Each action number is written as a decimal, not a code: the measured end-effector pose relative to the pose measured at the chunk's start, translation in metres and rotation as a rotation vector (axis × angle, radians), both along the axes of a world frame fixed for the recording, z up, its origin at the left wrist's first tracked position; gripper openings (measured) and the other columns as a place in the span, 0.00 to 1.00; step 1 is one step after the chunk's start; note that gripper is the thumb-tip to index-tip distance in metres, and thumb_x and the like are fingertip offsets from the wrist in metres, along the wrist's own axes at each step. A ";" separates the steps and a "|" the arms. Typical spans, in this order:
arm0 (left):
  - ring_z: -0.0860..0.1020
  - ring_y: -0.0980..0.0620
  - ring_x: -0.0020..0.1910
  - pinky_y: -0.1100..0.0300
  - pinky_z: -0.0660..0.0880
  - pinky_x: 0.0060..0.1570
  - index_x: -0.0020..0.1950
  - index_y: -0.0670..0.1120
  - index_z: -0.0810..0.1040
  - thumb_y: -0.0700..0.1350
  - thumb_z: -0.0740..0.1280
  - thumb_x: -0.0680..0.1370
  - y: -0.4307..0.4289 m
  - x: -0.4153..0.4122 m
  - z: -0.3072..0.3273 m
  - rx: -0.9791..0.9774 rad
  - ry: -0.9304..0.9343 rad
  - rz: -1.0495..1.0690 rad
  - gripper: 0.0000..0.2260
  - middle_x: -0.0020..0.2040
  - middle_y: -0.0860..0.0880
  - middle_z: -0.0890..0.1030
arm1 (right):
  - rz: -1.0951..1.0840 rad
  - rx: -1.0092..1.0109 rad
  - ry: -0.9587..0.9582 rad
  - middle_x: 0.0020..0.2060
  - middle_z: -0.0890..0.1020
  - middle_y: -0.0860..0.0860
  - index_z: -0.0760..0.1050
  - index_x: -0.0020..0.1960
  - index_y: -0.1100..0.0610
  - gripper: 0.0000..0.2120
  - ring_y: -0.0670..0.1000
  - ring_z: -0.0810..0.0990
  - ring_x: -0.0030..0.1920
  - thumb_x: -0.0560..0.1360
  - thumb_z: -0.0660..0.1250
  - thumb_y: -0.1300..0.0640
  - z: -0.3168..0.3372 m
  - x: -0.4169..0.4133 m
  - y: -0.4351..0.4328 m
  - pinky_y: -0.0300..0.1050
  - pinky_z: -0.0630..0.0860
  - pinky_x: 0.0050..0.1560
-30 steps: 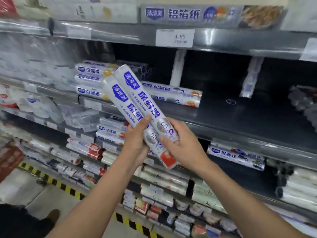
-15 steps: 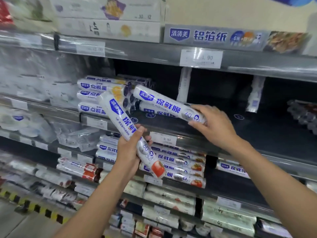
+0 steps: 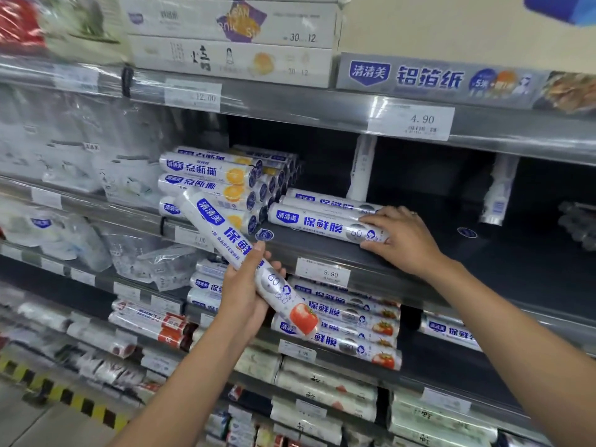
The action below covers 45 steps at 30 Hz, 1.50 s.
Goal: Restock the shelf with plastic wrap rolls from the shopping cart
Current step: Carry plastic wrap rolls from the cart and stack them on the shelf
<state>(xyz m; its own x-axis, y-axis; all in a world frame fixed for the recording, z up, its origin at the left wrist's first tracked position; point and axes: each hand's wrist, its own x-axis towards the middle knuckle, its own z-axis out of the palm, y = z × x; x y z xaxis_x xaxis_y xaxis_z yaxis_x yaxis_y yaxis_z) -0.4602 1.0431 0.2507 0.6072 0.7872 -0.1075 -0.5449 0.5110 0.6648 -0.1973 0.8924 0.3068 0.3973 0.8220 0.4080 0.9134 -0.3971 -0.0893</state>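
Note:
My left hand (image 3: 246,293) grips a white plastic wrap roll (image 3: 225,232) with blue lettering and a red tomato print, held tilted in front of the shelf edge. My right hand (image 3: 401,238) holds the right end of a second, similar roll (image 3: 316,222), which lies flat on the dark middle shelf (image 3: 483,253) in front of other rolls (image 3: 325,201). The shopping cart is out of view.
A stack of orange-print rolls (image 3: 209,175) sits to the left on the same shelf. Right of my right hand the shelf is bare and dark. Price tags (image 3: 322,272) line the shelf edge. More rolls (image 3: 348,321) fill the shelf below; boxes (image 3: 232,40) stand above.
A second ago both hands held two rolls together. My right hand carried one roll to the shelf and laid it flat; my left hand kept the other, lower.

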 end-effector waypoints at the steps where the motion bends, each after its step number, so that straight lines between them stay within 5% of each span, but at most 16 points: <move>1: 0.81 0.50 0.37 0.51 0.81 0.44 0.55 0.45 0.75 0.45 0.75 0.75 0.000 0.001 0.001 -0.004 0.000 -0.005 0.13 0.40 0.48 0.82 | -0.001 0.001 0.007 0.62 0.77 0.46 0.75 0.70 0.44 0.27 0.51 0.72 0.59 0.73 0.72 0.39 0.001 0.001 0.001 0.53 0.69 0.62; 7: 0.82 0.50 0.39 0.50 0.81 0.49 0.57 0.44 0.74 0.47 0.76 0.74 -0.002 0.010 0.006 -0.023 -0.035 -0.026 0.17 0.41 0.48 0.81 | -0.008 0.082 0.069 0.61 0.77 0.43 0.76 0.68 0.43 0.29 0.49 0.70 0.59 0.71 0.68 0.32 0.012 -0.011 -0.001 0.52 0.68 0.63; 12: 0.81 0.51 0.38 0.52 0.81 0.48 0.55 0.45 0.76 0.47 0.74 0.74 -0.013 0.022 0.018 -0.046 -0.095 -0.067 0.14 0.40 0.49 0.81 | 0.156 0.162 0.256 0.56 0.75 0.36 0.74 0.65 0.41 0.18 0.39 0.74 0.55 0.77 0.65 0.38 0.026 -0.087 -0.005 0.47 0.75 0.59; 19: 0.81 0.48 0.50 0.46 0.80 0.59 0.57 0.45 0.77 0.57 0.77 0.72 -0.023 0.048 0.026 -0.018 -0.262 -0.218 0.22 0.49 0.45 0.80 | 0.141 0.085 0.249 0.68 0.69 0.37 0.61 0.74 0.40 0.28 0.41 0.73 0.63 0.78 0.61 0.33 -0.001 -0.137 -0.001 0.46 0.74 0.52; 21: 0.80 0.44 0.56 0.43 0.77 0.65 0.62 0.43 0.75 0.61 0.75 0.73 -0.021 0.050 0.026 0.102 -0.194 -0.227 0.28 0.54 0.42 0.80 | 0.133 0.124 0.231 0.66 0.71 0.38 0.61 0.75 0.38 0.26 0.41 0.74 0.62 0.79 0.60 0.35 0.000 -0.134 -0.004 0.46 0.75 0.51; 25: 0.81 0.41 0.56 0.49 0.78 0.56 0.63 0.44 0.77 0.72 0.62 0.75 -0.020 0.043 0.031 0.698 0.224 -0.211 0.34 0.56 0.41 0.83 | 0.081 0.135 0.084 0.65 0.74 0.41 0.64 0.75 0.43 0.25 0.43 0.74 0.61 0.81 0.59 0.37 0.016 -0.111 -0.017 0.44 0.73 0.54; 28: 0.79 0.56 0.53 0.60 0.74 0.51 0.61 0.54 0.75 0.65 0.61 0.79 -0.011 0.031 0.021 1.100 0.462 0.053 0.19 0.53 0.55 0.80 | 0.012 0.141 0.048 0.65 0.74 0.42 0.66 0.74 0.44 0.25 0.46 0.74 0.62 0.79 0.62 0.37 0.024 -0.083 -0.029 0.46 0.72 0.53; 33: 0.70 0.49 0.70 0.49 0.67 0.69 0.72 0.49 0.73 0.53 0.58 0.82 0.012 0.024 0.002 1.706 0.734 0.486 0.20 0.67 0.51 0.74 | -0.052 0.084 -0.041 0.66 0.75 0.42 0.68 0.73 0.44 0.25 0.49 0.74 0.65 0.78 0.64 0.37 0.013 -0.057 -0.036 0.49 0.70 0.61; 38: 0.62 0.44 0.79 0.43 0.61 0.76 0.78 0.49 0.69 0.52 0.63 0.81 0.017 0.020 -0.011 1.879 0.899 0.508 0.25 0.77 0.46 0.67 | -0.065 0.046 -0.071 0.65 0.76 0.43 0.70 0.72 0.44 0.25 0.50 0.74 0.65 0.78 0.65 0.38 0.000 -0.049 -0.032 0.50 0.71 0.60; 45: 0.46 0.50 0.84 0.38 0.49 0.80 0.84 0.55 0.55 0.60 0.51 0.85 0.028 0.029 -0.025 1.980 1.100 0.313 0.27 0.85 0.52 0.53 | -0.032 0.048 -0.015 0.64 0.73 0.38 0.74 0.68 0.40 0.20 0.46 0.67 0.67 0.76 0.65 0.39 -0.003 -0.040 -0.030 0.48 0.66 0.63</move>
